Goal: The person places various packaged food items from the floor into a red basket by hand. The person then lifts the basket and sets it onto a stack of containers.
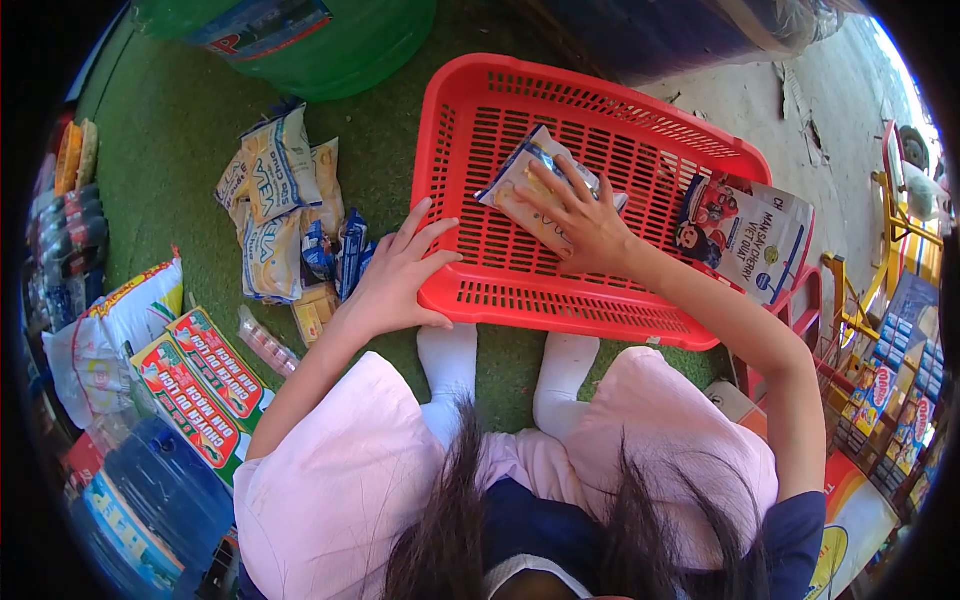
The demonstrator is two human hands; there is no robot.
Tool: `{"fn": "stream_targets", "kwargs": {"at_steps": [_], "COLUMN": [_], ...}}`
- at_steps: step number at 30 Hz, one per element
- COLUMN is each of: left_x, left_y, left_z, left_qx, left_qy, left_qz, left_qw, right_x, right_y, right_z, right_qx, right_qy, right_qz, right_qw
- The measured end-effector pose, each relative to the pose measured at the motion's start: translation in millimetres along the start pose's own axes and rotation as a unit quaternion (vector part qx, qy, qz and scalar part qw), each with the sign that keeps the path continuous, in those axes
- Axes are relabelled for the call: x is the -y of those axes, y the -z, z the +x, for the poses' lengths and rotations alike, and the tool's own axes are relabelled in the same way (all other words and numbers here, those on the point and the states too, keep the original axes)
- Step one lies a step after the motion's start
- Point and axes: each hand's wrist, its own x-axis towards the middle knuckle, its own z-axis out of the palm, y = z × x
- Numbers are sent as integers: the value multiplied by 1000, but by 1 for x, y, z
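Note:
In the head view, a red plastic basket [460, 110] with slotted walls and floor rests in front of my feet. My left hand [395, 275] holds the basket's near left corner, fingers over the rim and thumb lower down. Inside the basket, a cream and blue printed packet [530, 215] lies at a slant. My right hand [585, 220] is spread across the top of that packet and grips it, covering part of its print. A black and white printed carton [750, 230] leans over the basket's right end.
Several similar cream packets [280, 165] are piled on the green turf at left, beside small blue packets [350, 255]. A green tub [330, 45] stands behind. Left lie a white sack [115, 330] and red-green boxes [200, 390]; at right is a rack of goods [890, 380].

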Motion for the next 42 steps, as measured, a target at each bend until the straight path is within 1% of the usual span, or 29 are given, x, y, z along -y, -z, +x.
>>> {"fn": "stream_targets", "kwargs": {"at_steps": [1,3,4,6,7,9,10,12,13,14,16,20,22,23,24,26,27,28,30,31,32,33,34,35,36,38,40,41,42], "left_x": [0,0,1,1,1,0,0,0,0,0,-1,2,3,2,1,-2,-6,-10,-17,-19,-20,-21,-25,-31,-36,-39,-39,-39,-33], "left_y": [0,-1,-1,0,0,0,0,0,0,1,1,-2,-2,-3,-4,-4,-6,-7,-5,-4,-2,-1,4,11,14,9,5,4,2], "left_z": [0,0,0,0,0,0,0,0,0,0,0,-1,-2,-3,-5,-8,-11,-12,-16,-15,-12,-9,-7,-5,-1,11,24,30,36], "left_qx": [0,-1,-1,-1,0,1,2,4,4,3,5,0,-2,-6,-8,-15,-27,-42,-67,-94,-122,-119,-119,-127,-134,-145,-155,-197,-198], "left_qy": [-1,-2,-3,-2,-1,1,1,1,1,2,1,-2,-7,-3,-5,-3,4,11,14,15,15,24,28,65,101,120,100,112,115], "left_qz": [-2,-1,0,-2,-3,-4,-4,-3,-2,-3,-1,0,0,0,7,15,3,-10,-35,-93,-150,-280,-281,-331,-380,-394,-507,-483,-480], "left_qw": [1000,1000,1000,1000,1000,1000,1000,1000,1000,1000,1000,1000,1000,1000,1000,1000,1000,999,997,991,981,952,952,933,910,900,842,846,847], "right_x": [-2,-6,-9,-17,-23,-36,-41,-48,-48,-48,-47,-45,-54,-48,-45,-42,-46,-49,-53,-54,-53,-50,-46,-45,-38,-17,-8,-2,1], "right_y": [0,1,1,0,-4,-16,-16,-15,-17,-18,-15,-12,-24,0,12,26,26,24,13,16,18,20,22,20,18,20,9,7,3], "right_z": [0,-1,0,2,3,5,6,8,11,10,10,13,16,17,16,20,22,25,29,32,35,34,33,33,32,34,37,39,40], "right_qx": [0,-104,-104,-136,-135,-199,-199,-126,-137,-136,-82,-51,37,114,116,156,168,172,119,122,125,131,136,146,148,129,141,139,135], "right_qy": [1,-78,-77,-194,-193,-216,-215,-233,-221,-220,-226,-235,-221,-206,-202,-258,-225,-221,-170,-125,-121,-94,-68,-43,-43,-60,-59,-94,-129], "right_qz": [0,167,168,199,199,242,244,409,449,449,407,392,518,567,564,648,642,638,753,764,763,815,861,868,868,896,888,866,841], "right_qw": [1000,977,977,951,951,925,925,873,855,855,881,888,826,790,792,700,714,717,624,622,623,557,486,473,472,421,433,471,508]}}
